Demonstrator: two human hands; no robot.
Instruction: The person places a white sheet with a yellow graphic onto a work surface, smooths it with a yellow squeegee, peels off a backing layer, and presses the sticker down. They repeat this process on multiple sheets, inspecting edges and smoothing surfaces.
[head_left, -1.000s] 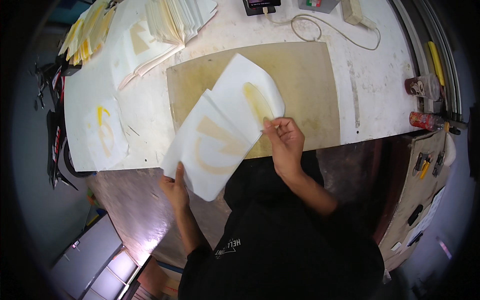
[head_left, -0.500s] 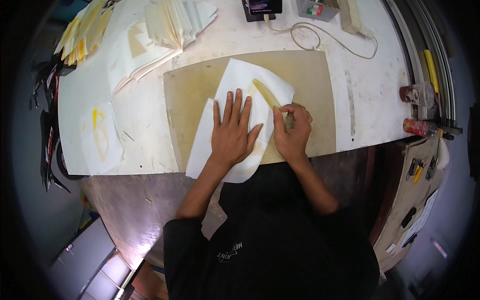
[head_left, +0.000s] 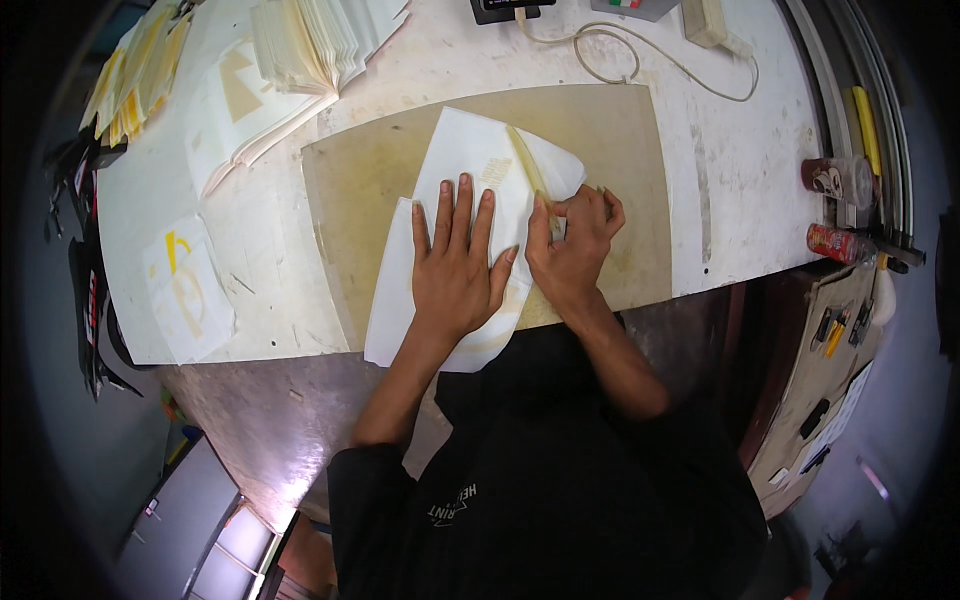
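Observation:
My left hand (head_left: 455, 270) lies flat on a white sheet of paper (head_left: 410, 300), its fingers extended and slightly apart. At the sheet's right side, my right hand (head_left: 575, 245) pinches the lower end of a narrow, translucent yellowish strip (head_left: 524, 158) between thumb and finger. The strip slants from the upper part of the paper down to the pinch, and its lower end is hidden by my fingers. Faint yellowish marks show on the paper above my left hand. Beneath the paper is a tan mat (head_left: 620, 140), and the sheet's lower end overhangs the table edge.
On the white table (head_left: 270, 270) are a stack of papers (head_left: 300, 50), yellow-marked sheets (head_left: 140, 75) and a loose sheet (head_left: 185, 285). A cable (head_left: 690, 85) loops across the back. A plastic cup (head_left: 838, 178) and a red-labelled bottle (head_left: 838, 243) are at the right.
My right hand has moved a little left and curled further over the strip. The strip now looks narrower and more upright, and printed marks show beside it. My left hand keeps its place on the paper.

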